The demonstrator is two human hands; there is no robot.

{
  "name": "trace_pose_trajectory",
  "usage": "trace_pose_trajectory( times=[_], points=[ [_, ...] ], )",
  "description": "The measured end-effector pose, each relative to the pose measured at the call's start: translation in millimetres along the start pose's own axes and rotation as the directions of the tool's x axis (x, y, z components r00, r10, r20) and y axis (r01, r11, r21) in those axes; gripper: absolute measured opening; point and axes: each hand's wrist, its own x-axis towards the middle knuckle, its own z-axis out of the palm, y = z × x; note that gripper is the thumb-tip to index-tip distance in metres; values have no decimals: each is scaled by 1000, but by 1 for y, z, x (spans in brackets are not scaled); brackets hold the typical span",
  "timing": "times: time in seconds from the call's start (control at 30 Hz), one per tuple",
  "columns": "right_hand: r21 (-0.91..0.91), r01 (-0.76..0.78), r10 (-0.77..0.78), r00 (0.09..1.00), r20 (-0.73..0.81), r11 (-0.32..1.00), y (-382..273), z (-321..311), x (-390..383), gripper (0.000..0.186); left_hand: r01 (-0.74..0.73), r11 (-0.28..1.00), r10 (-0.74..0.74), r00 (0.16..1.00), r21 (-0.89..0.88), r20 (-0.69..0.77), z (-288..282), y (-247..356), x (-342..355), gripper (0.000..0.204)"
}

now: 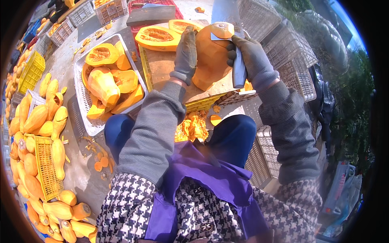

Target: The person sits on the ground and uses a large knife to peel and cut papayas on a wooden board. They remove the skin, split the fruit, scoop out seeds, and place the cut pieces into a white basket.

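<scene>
Upright on a wooden board (161,65), a large peeled orange pumpkin (210,60) stands between my gloved hands. My left hand (186,54) is closed against its left side, bracing it. On the other side, my right hand (252,56) grips a knife (239,69) with a grey-blue handle. The knife's blade lies at the pumpkin's far end, under a pale orange end slice (222,30), and part of it is hidden. Behind the left hand lie halved pumpkins (158,37) with their seed hollows showing.
A white crate (86,121) of cut pumpkins stands left of the board. Whole pumpkins (58,158) pile around a yellow crate (48,170) farther left. Scooped pulp (192,128) lies between my knees. Grey crates (289,52) stack at the right. A broad metal blade (225,12) sits beyond the pumpkin.
</scene>
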Motion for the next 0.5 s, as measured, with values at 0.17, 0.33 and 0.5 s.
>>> trace_pose_trajectory(
  times=[0.17, 0.33, 0.5],
  points=[
    [-224, 155, -127, 983, 136, 962, -6, -6, -2, 25, 4, 990, -2, 1000, -138, 17, -7, 9, 10, 59],
    [-307, 327, -270, 939, 214, 894, 0, 1, -12, 25, 8, 864, -104, 981, -503, -163, 0, 13, -4, 61],
    [-344, 438, -425, 898, 116, 831, -5, -24, -47, 34, 206, 965, -217, 975, -165, -52, -30, 49, -34, 47]
  ],
)
